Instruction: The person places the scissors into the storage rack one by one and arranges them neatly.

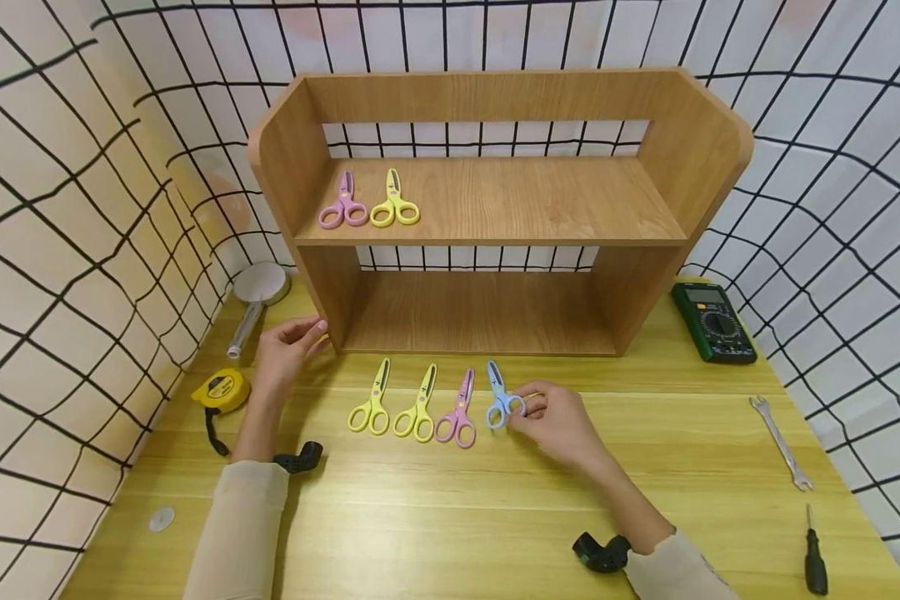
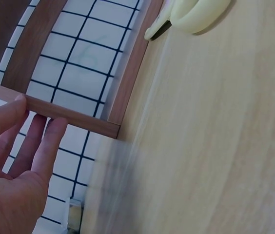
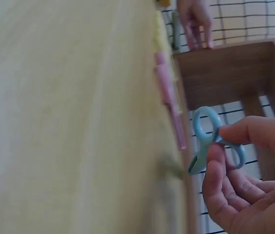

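Observation:
In my right hand [image 1: 564, 425] a pair of blue scissors [image 1: 497, 398] is pinched by a handle loop between thumb and fingers, blades pointing toward the shelf. The right wrist view shows the scissors [image 3: 206, 141] tilted, close in front of the shelf's lower opening. My left hand [image 1: 285, 352] grips the lower left side panel of the wooden shelf [image 1: 480, 257], thumb on one face and fingertips on the other. To the left of the blue scissors lie pink scissors [image 1: 459, 412], yellow scissors [image 1: 417, 408] and another yellow pair [image 1: 373, 402].
On the upper board lie pink scissors [image 1: 344, 204] and yellow scissors [image 1: 394, 202]. A strainer-like round tool [image 1: 261, 285] and a tape measure [image 1: 223, 390] are at left. A multimeter [image 1: 715, 323], a wrench [image 1: 782, 443] and a screwdriver [image 1: 815, 554] lie at right.

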Available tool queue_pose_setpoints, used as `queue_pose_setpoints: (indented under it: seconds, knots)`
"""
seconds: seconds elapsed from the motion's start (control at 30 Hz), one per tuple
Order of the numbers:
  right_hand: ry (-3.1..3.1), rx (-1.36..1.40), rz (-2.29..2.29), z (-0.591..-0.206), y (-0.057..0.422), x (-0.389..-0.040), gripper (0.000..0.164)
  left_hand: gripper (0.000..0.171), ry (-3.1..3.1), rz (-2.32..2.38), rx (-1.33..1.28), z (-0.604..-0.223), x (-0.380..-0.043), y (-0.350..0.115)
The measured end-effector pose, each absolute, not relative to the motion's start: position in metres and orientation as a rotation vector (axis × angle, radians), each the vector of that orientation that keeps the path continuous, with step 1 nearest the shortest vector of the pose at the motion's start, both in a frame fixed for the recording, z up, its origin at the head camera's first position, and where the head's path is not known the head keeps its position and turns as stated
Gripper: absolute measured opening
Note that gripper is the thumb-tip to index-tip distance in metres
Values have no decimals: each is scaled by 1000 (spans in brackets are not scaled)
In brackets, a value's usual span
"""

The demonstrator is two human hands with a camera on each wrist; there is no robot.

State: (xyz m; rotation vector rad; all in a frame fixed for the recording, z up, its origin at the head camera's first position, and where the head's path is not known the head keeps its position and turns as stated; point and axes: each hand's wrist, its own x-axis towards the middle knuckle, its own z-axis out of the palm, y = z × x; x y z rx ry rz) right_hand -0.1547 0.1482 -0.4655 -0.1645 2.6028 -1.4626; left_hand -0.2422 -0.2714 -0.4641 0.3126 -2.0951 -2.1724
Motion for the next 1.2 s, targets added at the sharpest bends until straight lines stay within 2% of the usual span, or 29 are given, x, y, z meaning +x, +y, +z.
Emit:
queue_pose_setpoints:
  seconds: [0.33,0.5,0.67,0.83,1.03,1.2]
  knots:
    - [2458,-322,-1766,-378,150,-135,38,39,-2064,-2183,306,-467,-244,-271]
    - [2474,-491,-1898,-328,142,-142,36,36,-2055,-2181,299,-468,-244,-272]
    - [2600,-557,-1916,-292,129,-178,37,36,-2061,-2174,302,-468,-243,-272]
    - [2691,-503,-1833,-266,113,-224,39,30,-2039,-2190,292,-467,-243,-270]
    - [2746,-412,-1685,-251,94,-270,40,32,-2042,-2197,287,-468,-244,-270]
    - [2783,-375,-1582,-250,82,-292,41,30,-2057,-2172,304,-468,-244,-270]
